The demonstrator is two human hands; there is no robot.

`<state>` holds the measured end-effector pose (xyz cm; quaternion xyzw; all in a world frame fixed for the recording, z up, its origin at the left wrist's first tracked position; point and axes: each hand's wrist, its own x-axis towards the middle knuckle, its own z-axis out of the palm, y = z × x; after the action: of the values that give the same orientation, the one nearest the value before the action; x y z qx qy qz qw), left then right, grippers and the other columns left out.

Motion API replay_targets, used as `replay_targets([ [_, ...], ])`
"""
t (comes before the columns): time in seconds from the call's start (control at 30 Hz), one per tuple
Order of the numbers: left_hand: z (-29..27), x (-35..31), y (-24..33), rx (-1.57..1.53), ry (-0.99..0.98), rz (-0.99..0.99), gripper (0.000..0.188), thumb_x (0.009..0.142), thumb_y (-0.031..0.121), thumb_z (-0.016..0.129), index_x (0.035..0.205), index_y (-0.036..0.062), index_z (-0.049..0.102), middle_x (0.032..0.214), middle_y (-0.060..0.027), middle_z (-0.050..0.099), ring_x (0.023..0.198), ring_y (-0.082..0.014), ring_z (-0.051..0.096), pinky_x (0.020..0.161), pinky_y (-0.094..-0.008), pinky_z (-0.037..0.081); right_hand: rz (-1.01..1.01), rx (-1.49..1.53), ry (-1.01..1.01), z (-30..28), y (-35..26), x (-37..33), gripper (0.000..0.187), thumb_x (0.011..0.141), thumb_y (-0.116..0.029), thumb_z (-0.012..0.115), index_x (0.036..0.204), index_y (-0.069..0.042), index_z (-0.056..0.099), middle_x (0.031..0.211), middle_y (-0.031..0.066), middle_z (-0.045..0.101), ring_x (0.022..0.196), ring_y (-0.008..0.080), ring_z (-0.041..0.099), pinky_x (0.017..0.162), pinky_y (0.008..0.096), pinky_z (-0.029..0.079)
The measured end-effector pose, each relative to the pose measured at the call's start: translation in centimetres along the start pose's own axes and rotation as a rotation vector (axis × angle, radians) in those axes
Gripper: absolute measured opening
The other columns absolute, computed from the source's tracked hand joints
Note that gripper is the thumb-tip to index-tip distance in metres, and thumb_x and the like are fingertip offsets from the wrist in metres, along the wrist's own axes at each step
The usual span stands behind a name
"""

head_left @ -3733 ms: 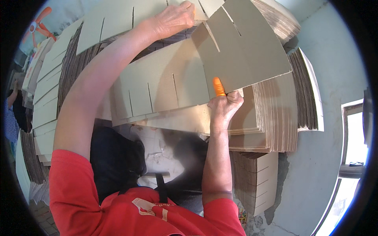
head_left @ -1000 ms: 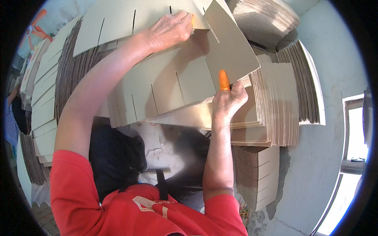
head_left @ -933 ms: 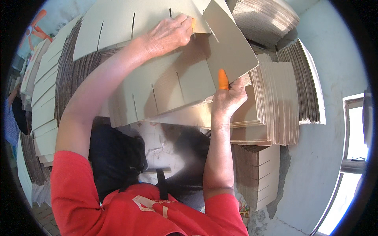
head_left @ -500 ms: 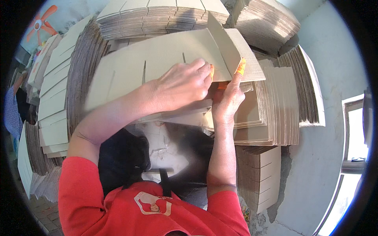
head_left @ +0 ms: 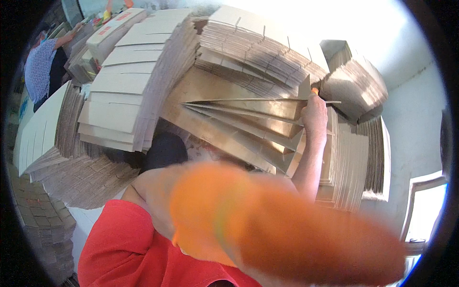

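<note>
My right hand [head_left: 315,117], an orange finger cover showing at its tip, grips the right end of a brown cardboard sheet [head_left: 258,106]. That sheet is raised at this end, and a narrow flap [head_left: 304,88] stands up beside my fingers. Several more slotted cardboard sheets [head_left: 239,126] fan out below it, meeting at a point on the left. My left hand [head_left: 215,201] is very close to the camera, large and smeared by motion. Orange covers show on its fingers, which hide much of my chest and right forearm; whether it holds anything cannot be made out.
Tall stacks of slotted cardboard stand on the left [head_left: 129,71], at the back [head_left: 263,36] and on the right [head_left: 356,88]. A pale wall [head_left: 411,115] with a bright window frame bounds the right side. Another person [head_left: 43,67] in a patterned top is at the far left.
My left hand has left the cardboard and come up close to the camera. My right hand still holds the sheet's right end, which is now tilted up. The view has swung left.
</note>
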<state>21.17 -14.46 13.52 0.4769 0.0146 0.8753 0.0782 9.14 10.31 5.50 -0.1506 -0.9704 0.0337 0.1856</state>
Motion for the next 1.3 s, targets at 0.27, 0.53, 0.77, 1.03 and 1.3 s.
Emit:
replay_targets([
  [0.27, 3.4, -0.2, 3.6, 0.081, 0.142, 0.325, 0.031, 0.091, 0.034, 0.065, 0.08, 0.0052, 0.061, 0.077, -0.012, 0.067, 0.071, -0.0233, 0.064, 0.061, -0.0314, 0.053, 0.034, 0.146, -0.488, 6.2, 3.7, 6.2, 0.021, 0.077, 0.004, 0.063, 0.097, 0.008, 0.066, 0.086, 0.0254, 0.068, 0.069, 0.0337, 0.07, 0.057, 0.0453, 0.053],
  [0.53, 5.4, 0.5, 4.5, 0.287, 0.513, 0.444, 0.026, 0.089, 0.022, 0.067, 0.07, 0.0072, 0.058, 0.06, -0.0085, 0.064, 0.055, -0.0209, 0.056, 0.047, -0.0279, 0.049, 0.035, 0.045, 0.128, 4.1, 2.0, -4.9, 0.055, 0.085, -0.003, 0.068, 0.138, -0.009, 0.055, 0.095, 0.0154, 0.069, 0.074, 0.0301, 0.067, 0.07, 0.0408, 0.053],
  [0.77, -1.8, -1.0, 7.7, 0.822, -0.073, 0.054, 0.023, 0.088, 0.014, 0.068, 0.105, 0.0038, 0.059, 0.096, -0.0097, 0.066, 0.081, -0.0217, 0.062, 0.07, -0.0316, 0.052, 0.101, -0.292, 0.203, 1.9, 7.2, -18.1, 0.055, 0.093, -0.024, 0.065, 0.142, -0.01, 0.047, 0.098, 0.0118, 0.063, 0.091, 0.0283, 0.061, 0.071, 0.0419, 0.054],
  [1.03, -23.1, -2.6, -1.9, 1.774, -0.352, -0.448, 0.037, 0.08, 0.007, 0.073, 0.115, 0.0033, 0.061, 0.112, -0.0147, 0.064, 0.102, -0.031, 0.061, 0.092, -0.0406, 0.049, -0.058, 0.157, 0.084, 4.6, 9.1, -20.9, 0.071, 0.089, 0.0, 0.061, 0.153, -0.01, 0.03, 0.076, 0.0147, 0.063, 0.064, 0.0321, 0.065, 0.058, 0.043, 0.052],
  [1.3, -26.2, -5.8, -2.9, 1.85, -0.592, -0.763, 0.007, 0.075, -0.002, 0.06, 0.081, 0.002, 0.06, 0.077, -0.0174, 0.059, 0.086, -0.0388, 0.059, 0.075, -0.0475, 0.045, 0.076, 0.173, 0.118, 4.5, 10.2, -20.4, 0.088, 0.087, 0.002, 0.063, 0.158, -0.024, 0.017, 0.068, 0.0145, 0.061, 0.056, 0.0321, 0.062, 0.055, 0.042, 0.052],
])
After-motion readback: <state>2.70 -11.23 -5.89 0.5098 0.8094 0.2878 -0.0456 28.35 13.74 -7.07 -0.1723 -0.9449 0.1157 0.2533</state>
